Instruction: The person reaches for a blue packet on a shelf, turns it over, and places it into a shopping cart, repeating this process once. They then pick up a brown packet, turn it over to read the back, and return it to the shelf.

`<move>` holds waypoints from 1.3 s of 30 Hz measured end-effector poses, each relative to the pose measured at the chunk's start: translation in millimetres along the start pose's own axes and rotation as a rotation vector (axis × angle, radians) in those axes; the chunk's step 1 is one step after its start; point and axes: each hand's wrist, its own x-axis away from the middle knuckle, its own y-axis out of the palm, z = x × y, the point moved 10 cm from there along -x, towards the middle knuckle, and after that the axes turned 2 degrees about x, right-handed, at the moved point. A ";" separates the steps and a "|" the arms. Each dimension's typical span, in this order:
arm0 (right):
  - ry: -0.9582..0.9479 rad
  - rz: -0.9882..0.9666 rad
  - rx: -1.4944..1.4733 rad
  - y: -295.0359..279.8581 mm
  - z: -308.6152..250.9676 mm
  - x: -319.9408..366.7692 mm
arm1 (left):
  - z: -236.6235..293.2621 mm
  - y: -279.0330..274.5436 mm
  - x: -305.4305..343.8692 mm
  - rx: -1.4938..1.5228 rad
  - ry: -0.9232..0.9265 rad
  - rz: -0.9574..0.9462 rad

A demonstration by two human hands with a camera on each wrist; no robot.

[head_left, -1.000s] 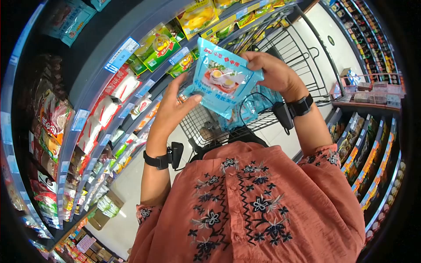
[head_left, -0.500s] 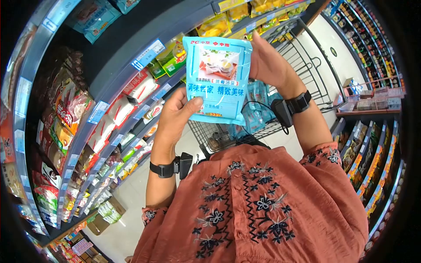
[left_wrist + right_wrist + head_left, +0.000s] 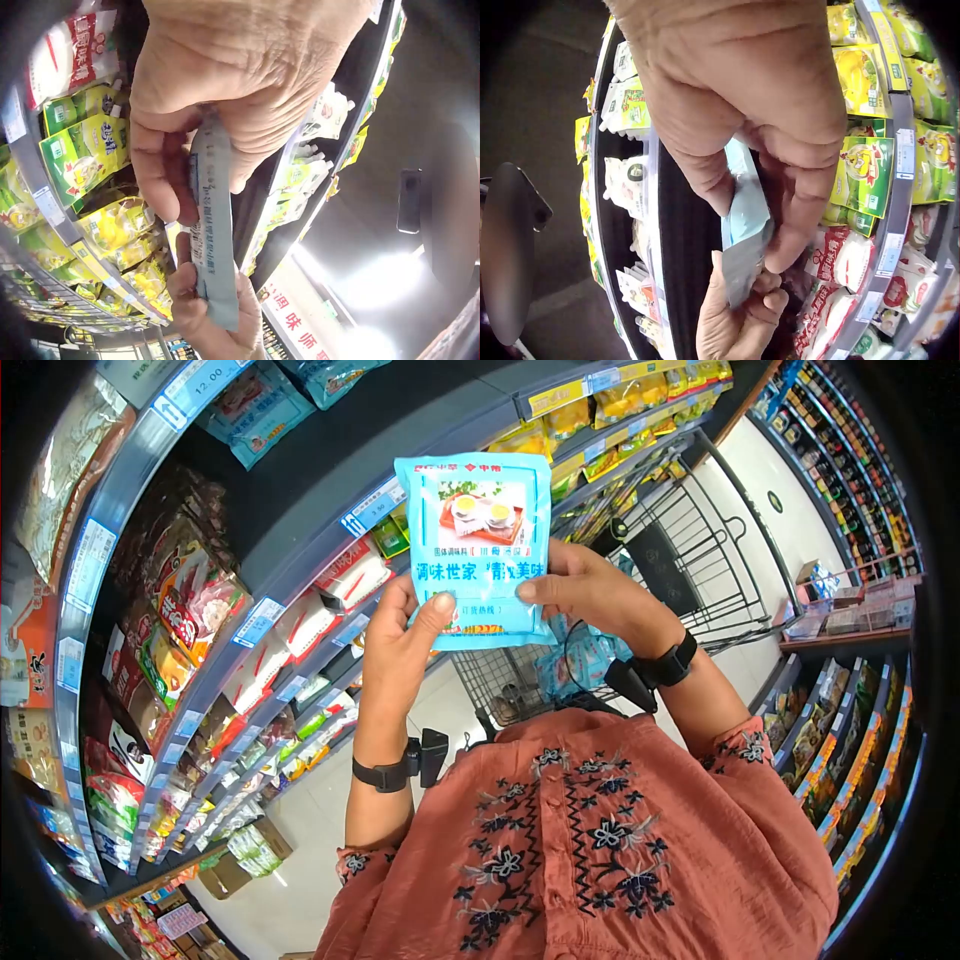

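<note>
Upright in front of the chest, a light-blue seasoning packet (image 3: 480,550) faces me, with Chinese lettering and a picture of two bowls on a red tray. My left hand (image 3: 398,645) grips its lower left corner, thumb across the front. On the right edge my right hand (image 3: 605,598) pinches it, the thumb near the lower lettering and the fingers hidden behind. The left wrist view shows the packet (image 3: 214,225) edge-on, printed along its seam, between both hands. In the right wrist view the packet's side (image 3: 746,214) shows between thumb and fingers.
Behind the hands stands a wire shopping cart (image 3: 690,540) with more blue packets (image 3: 585,660) in it. Shelves of bagged seasonings with price labels (image 3: 262,618) curve along the left, some blue packets (image 3: 255,410) on an upper one. Another rack (image 3: 840,730) stands at the right.
The packet has turned from tilted to upright, facing me. My right hand let go of its upper right, opened beside it, then took hold of the lower right edge. The left kept its grip.
</note>
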 end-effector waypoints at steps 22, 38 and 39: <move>-0.074 0.082 0.018 2.9 -13.6 -10.6 | 17.1 -16.2 4.0 -0.065 0.156 0.110; -0.074 0.018 0.038 17.1 -25.3 -14.2 | 21.9 -26.7 8.2 -0.115 0.182 0.141; -0.075 0.010 0.032 18.0 -26.2 -14.7 | 22.7 -27.7 7.6 -0.119 0.184 0.149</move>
